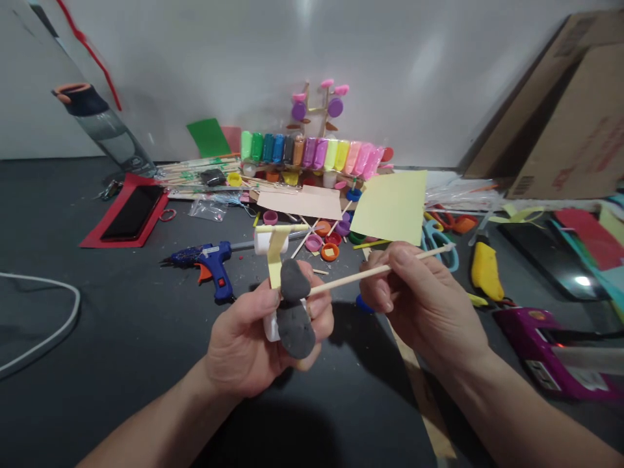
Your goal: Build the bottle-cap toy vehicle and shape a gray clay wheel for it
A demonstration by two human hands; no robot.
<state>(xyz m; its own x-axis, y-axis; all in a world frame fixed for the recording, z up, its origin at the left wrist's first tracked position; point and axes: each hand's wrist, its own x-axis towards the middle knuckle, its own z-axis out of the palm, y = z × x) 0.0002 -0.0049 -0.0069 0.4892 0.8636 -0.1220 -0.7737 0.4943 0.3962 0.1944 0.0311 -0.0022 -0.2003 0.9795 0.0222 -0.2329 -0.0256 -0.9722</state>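
My left hand point(258, 331) grips a small built piece: two rounded dark grey clay lumps point(296, 330), a yellow paper strip point(276, 253) and white parts, one a white roll point(264, 243) at the top of the strip. Between the thumb and fingers of my right hand point(414, 286) is a thin wooden stick point(355, 277), slanting up to the right with a small whitish blob at its far end. The stick's lower left end meets the edge of the grey clay near my left fingers. Whether it sticks into the clay is unclear.
A blue glue gun point(214, 260) lies left of my hands. Behind are coloured clay packs point(307, 153), bottle caps point(330, 251), sticks and a yellow sheet point(390, 208). Blue scissors point(433, 244), a yellow-handled tool point(486, 270) and a purple device point(531, 344) are on the right. A bottle point(110, 133) stands back left.
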